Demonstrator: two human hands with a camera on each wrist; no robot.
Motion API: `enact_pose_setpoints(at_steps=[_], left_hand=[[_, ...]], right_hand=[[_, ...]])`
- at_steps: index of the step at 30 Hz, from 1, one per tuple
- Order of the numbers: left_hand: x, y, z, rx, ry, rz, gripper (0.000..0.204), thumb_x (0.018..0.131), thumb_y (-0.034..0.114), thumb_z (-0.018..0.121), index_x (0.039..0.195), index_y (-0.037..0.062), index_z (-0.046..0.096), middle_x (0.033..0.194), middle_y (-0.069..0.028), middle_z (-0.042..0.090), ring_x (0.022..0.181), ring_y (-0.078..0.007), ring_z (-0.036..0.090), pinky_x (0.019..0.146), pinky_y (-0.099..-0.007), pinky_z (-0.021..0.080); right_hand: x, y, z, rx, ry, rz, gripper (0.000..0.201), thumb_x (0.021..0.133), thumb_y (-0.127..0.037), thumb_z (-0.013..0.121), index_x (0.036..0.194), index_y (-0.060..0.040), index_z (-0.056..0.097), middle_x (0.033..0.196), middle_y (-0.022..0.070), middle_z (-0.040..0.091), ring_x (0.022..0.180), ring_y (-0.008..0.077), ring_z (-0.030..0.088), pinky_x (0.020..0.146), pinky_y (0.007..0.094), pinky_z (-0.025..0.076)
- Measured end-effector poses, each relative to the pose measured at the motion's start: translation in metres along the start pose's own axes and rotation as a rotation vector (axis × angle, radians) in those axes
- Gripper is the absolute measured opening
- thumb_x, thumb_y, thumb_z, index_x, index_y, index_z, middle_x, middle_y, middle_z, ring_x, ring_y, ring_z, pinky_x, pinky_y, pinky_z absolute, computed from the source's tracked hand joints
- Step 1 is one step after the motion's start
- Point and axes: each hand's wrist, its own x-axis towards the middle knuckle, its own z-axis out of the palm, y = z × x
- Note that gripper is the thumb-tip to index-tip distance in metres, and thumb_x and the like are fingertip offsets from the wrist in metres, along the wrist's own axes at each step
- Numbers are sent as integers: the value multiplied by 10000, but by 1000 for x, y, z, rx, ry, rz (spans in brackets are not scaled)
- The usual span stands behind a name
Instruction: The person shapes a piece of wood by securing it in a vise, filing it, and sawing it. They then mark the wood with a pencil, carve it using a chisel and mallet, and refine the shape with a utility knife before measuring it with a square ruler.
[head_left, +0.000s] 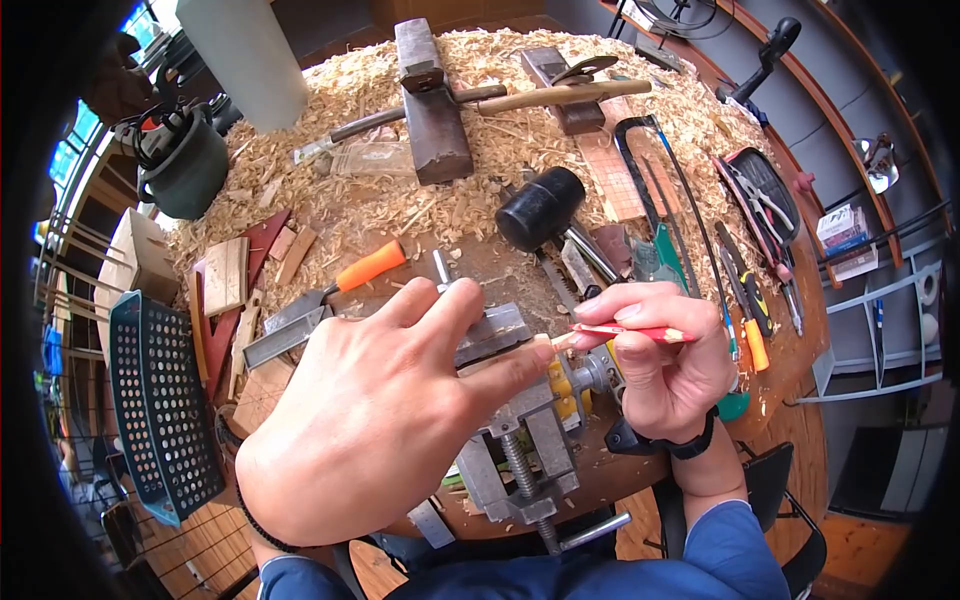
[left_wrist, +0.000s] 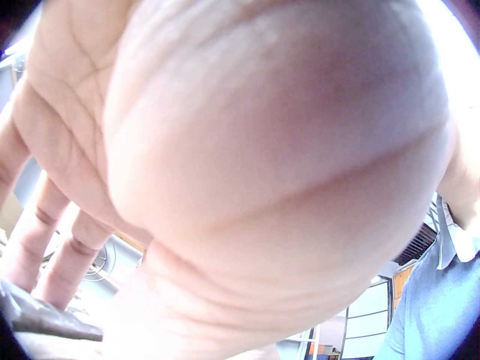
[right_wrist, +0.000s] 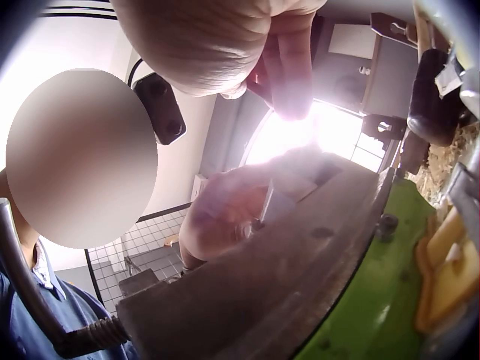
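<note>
My left hand (head_left: 365, 410) lies palm down over a metal vise (head_left: 520, 465), its index finger reaching along the jaw toward a pale bit of wood (head_left: 564, 342). In the left wrist view, the palm (left_wrist: 277, 150) fills the picture and the fingers stretch down to the metal edge. My right hand (head_left: 685, 375) pinches a red pencil (head_left: 655, 333) between thumb and fingers, the point facing left beside the left fingertip. From the right wrist view, the vise body (right_wrist: 247, 300) blocks part of the left hand (right_wrist: 214, 221).
Beyond the vise lie a black mallet (head_left: 540, 208), an orange-handled chisel (head_left: 370, 266) and a green-handled saw (head_left: 668, 255). Wooden planes (head_left: 440, 135) and a hammer (head_left: 560, 95) rest among wood shavings (head_left: 350, 75). A perforated basket (head_left: 165, 410) stands at left.
</note>
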Motion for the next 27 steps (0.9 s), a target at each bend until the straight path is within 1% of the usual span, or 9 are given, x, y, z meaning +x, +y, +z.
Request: enact_pose_setpoints(at_steps=[1,4,6,7,9,13,15,21,27], left_hand=[[0,0,0,0,2,1,638,756,189,847,1363,363,754,1090,-52,629,1005,-249,665,682,-386,526],[0,1,0,10,1,-5,638,760,188,846,1365,365,752,1089,-49,631,1002,-248,664,686,-384,528],[0,0,1,2,6,0,642,761,187,846,1369,369,749,1091,-48,632,1005,-247,664,686,-385,528],[0,0,2,-6,12,5,646,762,187,847,1372,373,747,1094,-47,632,1008,-246,665,685,-385,529],[0,-1,3,2,18,6,646,764,188,847,1374,373,745,1095,-47,632,1010,-247,665,684,-386,530],[0,-1,3,23,16,14,638,772,186,844,1375,370,744,1105,-46,630,1020,-251,666,683,-391,531],[0,-1,1,18,4,9,634,775,184,843,1373,369,744,1109,-46,629,1022,-253,665,683,-391,530],[0,-1,0,15,-10,2,627,778,183,842,1369,366,745,1119,-45,626,1030,-255,666,681,-390,525],[0,0,1,13,2,-2,624,774,190,845,1365,364,748,1110,-42,631,1023,-254,668,681,-391,529]], right_hand=[[1,0,0,0,-1,0,217,1015,-119,751,1154,3,637,1064,207,758,876,252,784,774,344,636],[7,-2,-4,-118,-53,-23,222,1009,-92,747,1171,22,646,1086,201,764,885,251,791,790,342,643],[12,-5,-6,-272,-132,-78,215,993,-74,758,1161,21,663,1058,180,779,889,255,797,776,349,647],[13,-4,-8,-271,-133,-79,215,993,-74,758,1161,21,663,1058,180,779,889,255,797,776,349,647],[15,-2,-10,-307,-183,-173,198,974,-70,778,1129,2,677,1017,160,793,895,264,804,766,357,648],[12,-2,-9,-309,-203,-155,210,959,-67,794,1125,-13,678,985,151,801,896,271,812,763,355,647],[8,-2,-7,-294,-158,-59,215,954,-65,801,1115,-3,672,973,143,804,872,266,816,754,343,646],[5,-3,-5,-278,-146,-9,207,959,-58,797,1104,7,666,947,134,808,843,249,817,738,323,644],[8,-3,-7,-311,-172,-56,207,951,-49,803,1091,6,661,954,141,808,846,248,818,729,316,642]])
